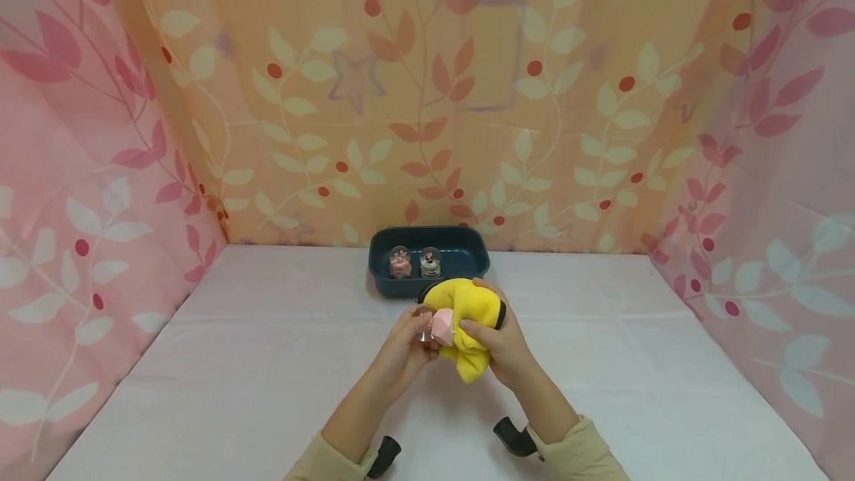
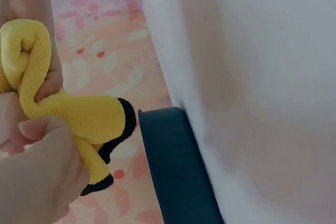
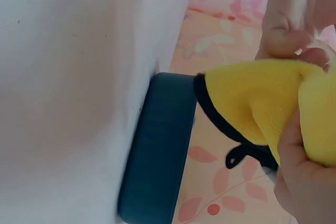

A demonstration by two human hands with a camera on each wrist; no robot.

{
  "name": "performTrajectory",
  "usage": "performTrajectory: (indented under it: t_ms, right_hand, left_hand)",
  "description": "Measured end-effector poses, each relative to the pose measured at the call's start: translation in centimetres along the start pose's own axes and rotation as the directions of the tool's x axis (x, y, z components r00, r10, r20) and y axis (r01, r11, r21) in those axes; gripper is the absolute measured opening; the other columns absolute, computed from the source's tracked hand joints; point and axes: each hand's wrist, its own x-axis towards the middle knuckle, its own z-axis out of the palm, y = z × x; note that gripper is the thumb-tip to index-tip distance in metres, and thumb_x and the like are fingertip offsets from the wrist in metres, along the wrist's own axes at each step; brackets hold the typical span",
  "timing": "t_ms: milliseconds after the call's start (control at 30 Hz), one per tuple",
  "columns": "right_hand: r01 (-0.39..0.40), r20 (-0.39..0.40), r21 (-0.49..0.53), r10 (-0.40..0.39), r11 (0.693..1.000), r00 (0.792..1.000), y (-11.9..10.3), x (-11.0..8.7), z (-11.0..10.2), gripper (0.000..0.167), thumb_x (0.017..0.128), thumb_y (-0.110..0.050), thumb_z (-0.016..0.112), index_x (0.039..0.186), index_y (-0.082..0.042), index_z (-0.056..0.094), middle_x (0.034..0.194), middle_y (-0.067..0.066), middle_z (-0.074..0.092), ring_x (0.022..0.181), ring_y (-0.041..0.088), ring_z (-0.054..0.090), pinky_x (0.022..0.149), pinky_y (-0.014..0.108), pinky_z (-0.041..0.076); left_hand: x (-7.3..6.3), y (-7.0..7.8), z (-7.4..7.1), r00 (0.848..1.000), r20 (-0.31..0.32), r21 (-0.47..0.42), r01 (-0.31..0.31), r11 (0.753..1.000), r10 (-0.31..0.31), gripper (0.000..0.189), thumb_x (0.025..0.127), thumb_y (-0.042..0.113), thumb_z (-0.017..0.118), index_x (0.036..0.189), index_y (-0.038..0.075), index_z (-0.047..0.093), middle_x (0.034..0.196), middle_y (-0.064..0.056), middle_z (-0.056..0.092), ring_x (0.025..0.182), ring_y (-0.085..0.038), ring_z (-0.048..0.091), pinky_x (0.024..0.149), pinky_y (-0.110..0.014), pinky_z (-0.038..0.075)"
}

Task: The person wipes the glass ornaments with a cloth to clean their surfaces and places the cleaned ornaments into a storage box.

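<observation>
Above the white table, my left hand [image 1: 403,347] grips a small snow globe by its clear ball, with its faceted pink base [image 1: 443,326] turned to the right. My right hand [image 1: 510,346] holds a bunched yellow cloth [image 1: 470,301] with black edging, and its thumb presses the cloth against that base. In the left wrist view, folds of the cloth [image 2: 89,116] hang beside the left hand [image 2: 44,174]. The right wrist view has the cloth [image 3: 252,95] with a black loop [image 3: 239,156] below its edge; the snow globe is mostly hidden there.
Behind the hands, a dark blue tray [image 1: 464,258] stands near the back of the white table [image 1: 254,362]. Inside its left half are two snow globes, one with a pink base [image 1: 400,266] and one with a white base [image 1: 430,267]. Patterned curtains [image 1: 427,95] enclose the table.
</observation>
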Motion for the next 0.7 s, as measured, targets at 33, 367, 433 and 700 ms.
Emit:
performTrajectory:
  t_ms: [33, 367, 433, 700]
  right_hand:
    - [0.017, -0.011, -0.016, -0.017, 1.000, 1.000, 0.1, 0.0, 0.0, 0.071, 0.080, 0.005, 0.063, 0.142, -0.009, 0.032, 0.113, 0.010, 0.047, 0.096, 0.023, 0.051, 0.082, 0.030, 0.049]
    - [0.067, -0.129, -0.050, -0.073, 0.997, 0.989, -0.1, 0.0, 0.0, 0.067, 0.077, 0.012, 0.061, 0.136, -0.008, 0.038, 0.112, 0.009, 0.047, 0.095, 0.023, 0.051, 0.079, 0.030, 0.049]
    - [0.052, -0.155, -0.036, -0.057, 0.998, 0.986, -0.2, 0.0, -0.2, 0.067, 0.077, 0.013, 0.061, 0.137, -0.009, 0.038, 0.112, 0.009, 0.047, 0.096, 0.023, 0.051, 0.080, 0.031, 0.049]
    - [-0.004, -0.201, 0.100, 0.024, 0.995, 0.979, -0.5, -0.1, -1.2, 0.055, 0.085, 0.007, 0.056, 0.133, -0.013, 0.039, 0.112, 0.007, 0.048, 0.094, 0.018, 0.055, 0.079, 0.029, 0.052]
  left_hand:
    - [0.0, 0.0, 0.0, 1.000, -0.001, 0.036, 0.010, 0.999, -0.010, 0.051, 0.102, 0.035, 0.046, 0.134, 0.004, 0.023, 0.120, -0.012, 0.032, 0.085, -0.019, 0.040, 0.072, -0.026, 0.034]
    - [0.0, -0.2, -0.6, 0.998, 0.062, 0.102, 0.013, 0.995, -0.019, 0.053, 0.103, 0.040, 0.044, 0.134, 0.002, 0.026, 0.107, -0.007, 0.040, 0.078, -0.015, 0.043, 0.071, -0.024, 0.039]
    - [0.1, -0.3, -0.6, 0.997, 0.072, 0.073, 0.016, 0.997, -0.021, 0.053, 0.102, 0.039, 0.047, 0.132, 0.000, 0.027, 0.106, -0.007, 0.043, 0.082, -0.016, 0.046, 0.072, -0.025, 0.039]
    - [0.3, -0.2, -0.7, 0.998, 0.019, 0.115, -0.054, 0.992, 0.052, 0.056, 0.097, 0.036, 0.058, 0.134, 0.002, 0.032, 0.117, -0.008, 0.046, 0.092, -0.017, 0.049, 0.074, -0.025, 0.039]
